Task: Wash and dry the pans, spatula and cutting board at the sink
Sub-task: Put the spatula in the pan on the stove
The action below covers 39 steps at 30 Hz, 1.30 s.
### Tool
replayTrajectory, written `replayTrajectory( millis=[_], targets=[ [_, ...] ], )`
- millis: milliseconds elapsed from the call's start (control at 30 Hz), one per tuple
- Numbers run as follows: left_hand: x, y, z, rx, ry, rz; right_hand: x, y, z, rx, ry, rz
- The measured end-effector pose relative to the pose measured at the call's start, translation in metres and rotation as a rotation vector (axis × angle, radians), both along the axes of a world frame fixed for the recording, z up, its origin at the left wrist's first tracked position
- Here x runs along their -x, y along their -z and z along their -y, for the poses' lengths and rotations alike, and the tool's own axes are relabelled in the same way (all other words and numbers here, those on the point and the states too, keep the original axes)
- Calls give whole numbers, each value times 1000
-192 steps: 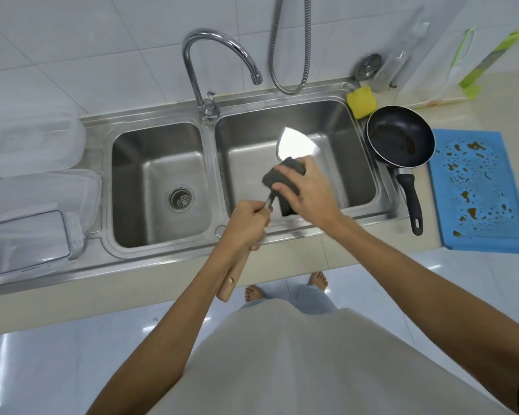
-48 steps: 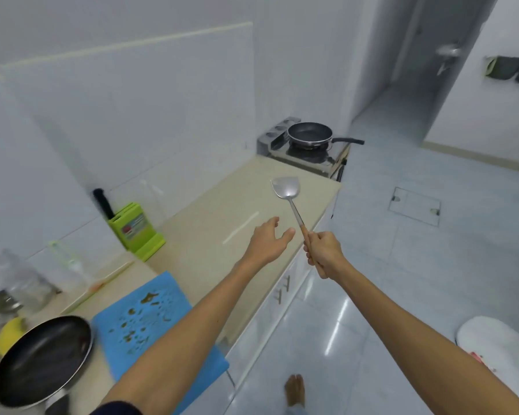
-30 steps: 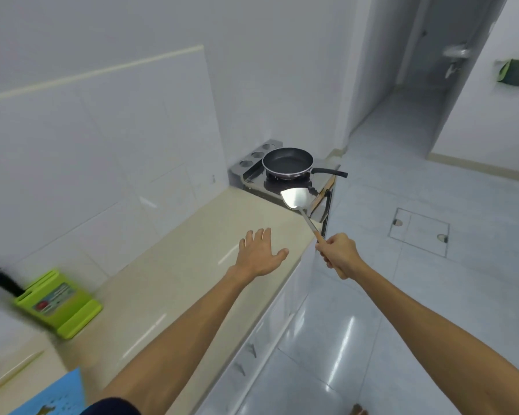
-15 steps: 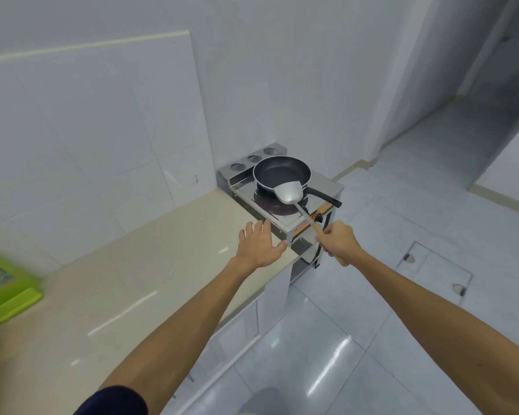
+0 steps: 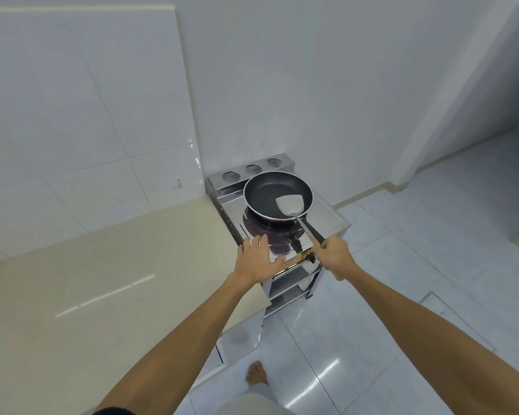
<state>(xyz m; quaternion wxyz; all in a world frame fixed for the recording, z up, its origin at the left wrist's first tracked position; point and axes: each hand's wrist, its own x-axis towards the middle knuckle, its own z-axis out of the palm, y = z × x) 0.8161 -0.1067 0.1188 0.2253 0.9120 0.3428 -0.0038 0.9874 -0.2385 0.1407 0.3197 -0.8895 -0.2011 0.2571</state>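
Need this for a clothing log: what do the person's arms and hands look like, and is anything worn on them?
Both forearms are bare. Neither the left hand nor the right hand shows gloves, rings or a watch. A dark sleeve edge shows on the left upper arm at the frame's bottom.

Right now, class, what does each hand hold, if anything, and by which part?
The right hand grips the spatula by its handle end, blade over the pan. The left hand is open and holds nothing.
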Motion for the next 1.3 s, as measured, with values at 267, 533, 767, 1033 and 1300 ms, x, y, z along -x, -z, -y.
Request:
replayTrajectory(
  millis=[267, 533, 767, 1033, 1300],
  targets=[
    [-86, 31, -17, 81, -109, -61, -108, 40, -49, 105, -123, 38],
    [-156, 59, 0, 238, -208, -58, -174, 73, -85, 97, -342, 25],
    [-213, 72, 34, 281, -306, -24, -218, 95, -101, 49, -489, -28],
    [-248, 95, 54, 299, -402, -72, -240, 125, -110, 18, -523, -101],
    [-249, 100, 60, 268, -423, -73, -244, 128, -112, -6, -581, -129]
  ],
)
